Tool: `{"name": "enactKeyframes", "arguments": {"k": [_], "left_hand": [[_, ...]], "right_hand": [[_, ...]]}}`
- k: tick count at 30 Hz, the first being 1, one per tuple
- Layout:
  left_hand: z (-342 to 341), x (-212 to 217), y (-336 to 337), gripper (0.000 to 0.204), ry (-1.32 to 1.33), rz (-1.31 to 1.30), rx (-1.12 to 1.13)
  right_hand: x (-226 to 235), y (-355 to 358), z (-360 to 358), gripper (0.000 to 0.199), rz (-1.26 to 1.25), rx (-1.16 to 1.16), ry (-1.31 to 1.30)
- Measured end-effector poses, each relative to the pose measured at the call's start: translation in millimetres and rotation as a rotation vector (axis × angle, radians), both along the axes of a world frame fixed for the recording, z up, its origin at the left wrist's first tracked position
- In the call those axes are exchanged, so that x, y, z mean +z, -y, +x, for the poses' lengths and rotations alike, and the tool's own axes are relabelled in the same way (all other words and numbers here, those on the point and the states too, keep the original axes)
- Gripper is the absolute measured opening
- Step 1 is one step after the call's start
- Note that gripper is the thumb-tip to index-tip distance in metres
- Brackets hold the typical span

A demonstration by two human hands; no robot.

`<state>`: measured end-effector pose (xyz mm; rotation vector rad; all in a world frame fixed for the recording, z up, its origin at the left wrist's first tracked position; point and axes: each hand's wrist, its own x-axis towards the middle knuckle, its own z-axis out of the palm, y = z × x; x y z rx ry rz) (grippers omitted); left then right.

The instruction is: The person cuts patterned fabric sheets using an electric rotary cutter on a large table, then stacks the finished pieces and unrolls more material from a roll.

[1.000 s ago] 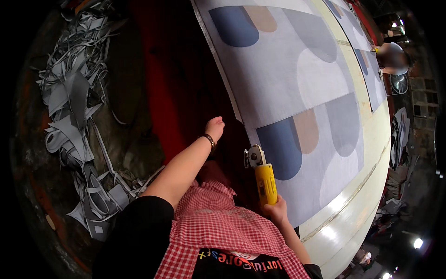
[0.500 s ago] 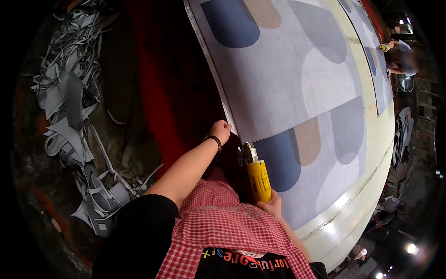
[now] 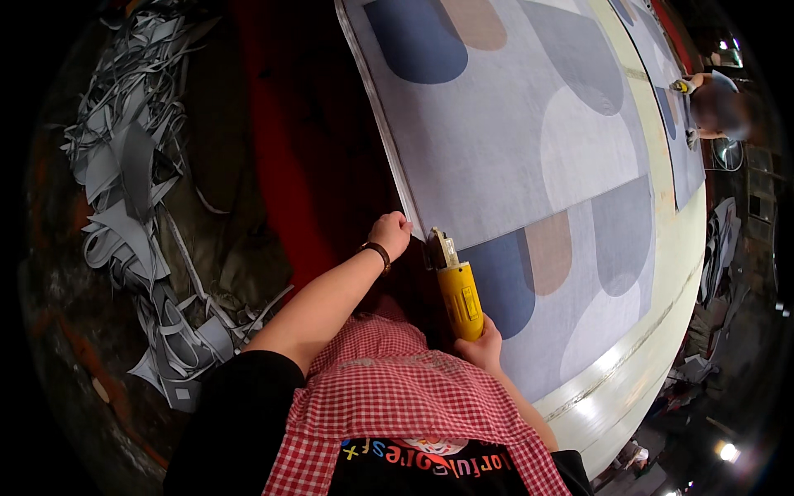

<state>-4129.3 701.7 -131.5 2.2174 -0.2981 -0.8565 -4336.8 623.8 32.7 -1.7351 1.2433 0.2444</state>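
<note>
A large grey printed mat (image 3: 504, 116) with blue, brown and pale rounded shapes lies over a pale table. Its left edge is pinched in the closed fingers of my left hand (image 3: 390, 233), which wears a dark bracelet. My right hand (image 3: 482, 343) is wrapped round the rear end of a yellow handheld electric cutter (image 3: 461, 302). The cutter's metal head (image 3: 442, 246) is at the mat's left edge, just right of my left fingers, close to a thin dark line crossing the mat. Its blade is hard to make out.
Grey offcut strips (image 3: 132, 174) lie heaped on the floor at left. A red band (image 3: 273, 182) runs beside the dark gap along the table. The pale tabletop (image 3: 608, 405) shows at right. Across it, another person (image 3: 718, 107) works with a yellow tool on another printed mat (image 3: 688, 169).
My right hand has moved the cutter a little forward along the mat's left edge, bringing its head closer to my left hand. My left hand keeps its pinch on the edge.
</note>
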Motion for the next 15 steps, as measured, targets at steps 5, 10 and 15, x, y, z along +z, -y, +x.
{"name": "enactKeyframes", "arguments": {"k": [5, 10, 15], "left_hand": [[-1.5, 10.2, -1.3, 0.020, -0.027, 0.013, -0.008], [4.4, 24.3, -3.3, 0.020, -0.104, -0.003, -0.009], [8.9, 36.4, -8.7, 0.019, -0.172, -0.038, -0.005]], "right_hand": [[-0.8, 2.1, 12.0, 0.040, -0.018, 0.007, 0.034], [-13.8, 10.5, 28.3, 0.042, -0.017, 0.045, 0.094], [-20.9, 16.7, 52.1, 0.043, -0.013, 0.063, 0.102]]}}
